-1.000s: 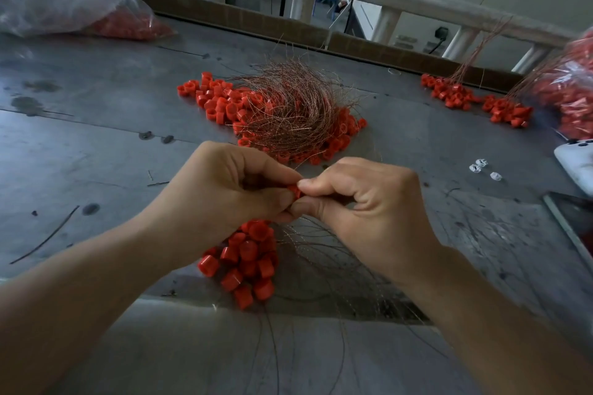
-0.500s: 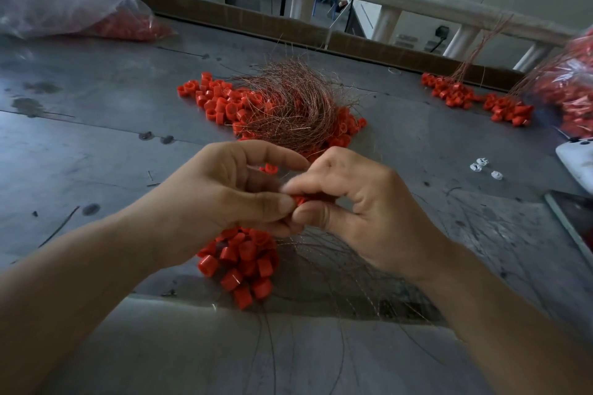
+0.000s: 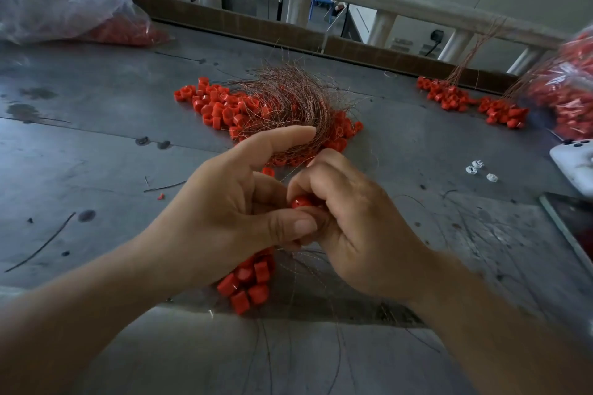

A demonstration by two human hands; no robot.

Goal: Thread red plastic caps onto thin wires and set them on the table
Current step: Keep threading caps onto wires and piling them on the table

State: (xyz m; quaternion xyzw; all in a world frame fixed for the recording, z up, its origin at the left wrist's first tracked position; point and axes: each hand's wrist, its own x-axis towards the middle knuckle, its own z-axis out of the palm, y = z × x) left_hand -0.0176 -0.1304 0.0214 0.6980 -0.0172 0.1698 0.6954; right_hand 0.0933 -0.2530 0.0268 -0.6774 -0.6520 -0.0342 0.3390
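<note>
- The red cap (image 3: 301, 202) sits up off the table, in the narrow gap where the two hands meet, above the nearer cluster of threaded caps (image 3: 248, 282).
- The right hand (image 3: 359, 228) has its fingers curled tightly over the cap from the right and pinches it at the fingertips; it is the hand with the firmer hold.
- The left hand (image 3: 231, 218) comes in from the opposite side. Its thumb (image 3: 298, 224) is pressed just under the cap and its lower fingers are curled, while its index finger (image 3: 295, 135) is stretched out and touches nothing.
- The left hand looks set for a pinch on the thin wire, but the strand at the pinch is too fine to see, so I cannot tell what it holds.
- The cap's exposed end faces left and slightly upward, toward the left fingers. Its axis seems to run roughly from hand to hand, so the wire would probably have to enter from the left.
- Loose caps tangled with copper wire (image 3: 288, 106) lie farther back on the metal table (image 3: 96, 154), well apart from the hands.
</note>
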